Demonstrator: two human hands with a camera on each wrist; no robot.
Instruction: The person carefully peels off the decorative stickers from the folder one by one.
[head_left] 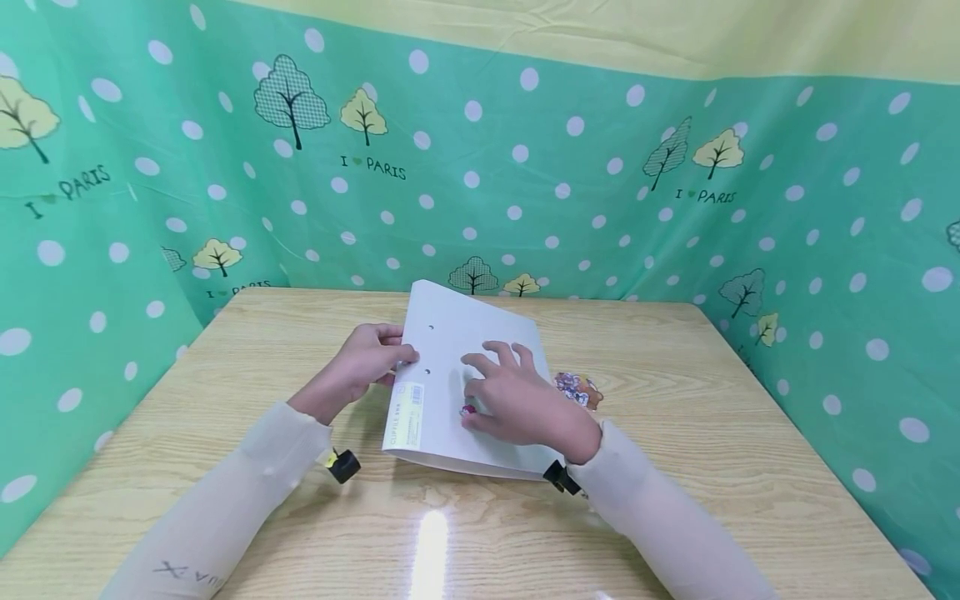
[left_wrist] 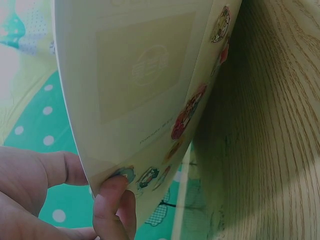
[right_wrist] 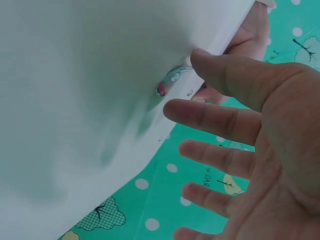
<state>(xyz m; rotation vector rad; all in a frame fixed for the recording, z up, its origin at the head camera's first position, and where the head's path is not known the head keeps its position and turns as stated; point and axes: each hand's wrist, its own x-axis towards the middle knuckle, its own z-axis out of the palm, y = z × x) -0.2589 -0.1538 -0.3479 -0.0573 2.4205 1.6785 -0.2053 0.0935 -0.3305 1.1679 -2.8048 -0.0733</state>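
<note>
A white clip file with a label and two punched holes is raised off the table on its left side. My left hand pinches that left edge, thumb on the upper face and fingers beneath. Several colourful stickers line the other face of the clip file, seen in the left wrist view. Close over the upper face is my right hand, fingers spread. A small pink and teal sticker sits on this face, just beyond the right thumb and index fingertips.
Loose stickers lie on the wooden table, just right of the clip file. A green dotted curtain with printed trees encloses the table's back and sides. Black wrist cameras hang by both sleeves.
</note>
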